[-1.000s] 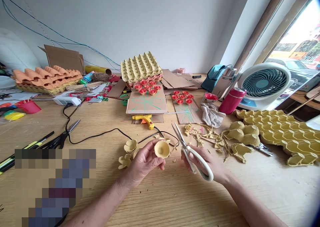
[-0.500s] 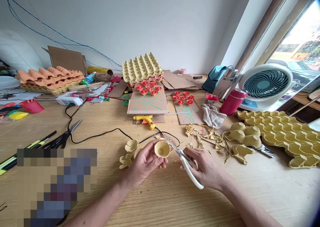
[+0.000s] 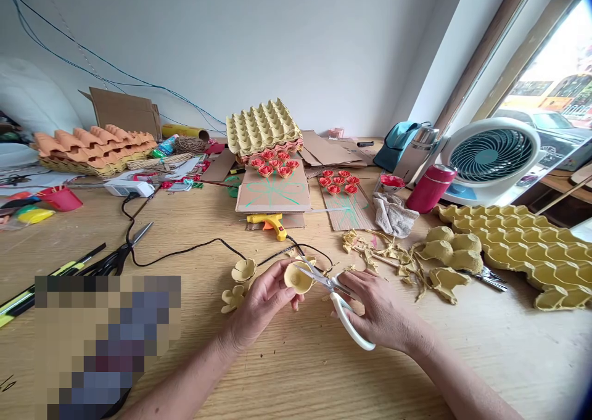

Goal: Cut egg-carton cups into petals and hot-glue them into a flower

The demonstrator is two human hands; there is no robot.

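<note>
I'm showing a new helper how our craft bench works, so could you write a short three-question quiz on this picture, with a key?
1. What does the person's left hand hold?
2. True or false: the person's right hand holds the white scissors.
3. Which of these stands nearest the pink flask?
A) the orange trays
B) the fan
C) the glue gun

Key
1. A small yellow cup.
2. True.
3. B, the fan.
</note>
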